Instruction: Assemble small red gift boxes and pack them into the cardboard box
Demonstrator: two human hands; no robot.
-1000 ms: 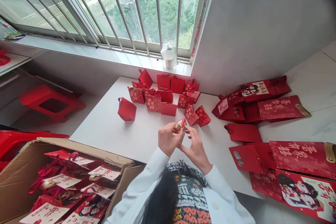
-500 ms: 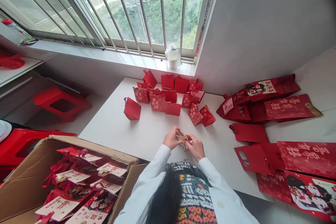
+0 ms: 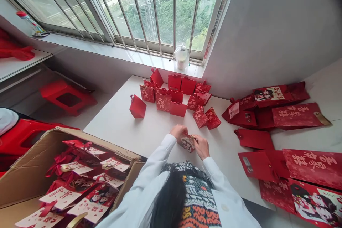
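Small red box (image 3: 186,144) just below frame centre, near table (image 3: 114,123) front edge; left hand (image 3: 178,131) fingers clamped on its left side, right hand (image 3: 202,146) fingers pinched at its upper right. Tabletop shows leftward to one lone box (image 3: 138,107); two patterned boxes (image 3: 200,117) upper right; one carton (image 3: 29,169) lower left. White surface, barred window (image 3: 163,17) above.

Both arms (image 3: 153,163) stretch forward, the left hand (image 3: 178,131) curled near the pinching right hand (image 3: 201,146).
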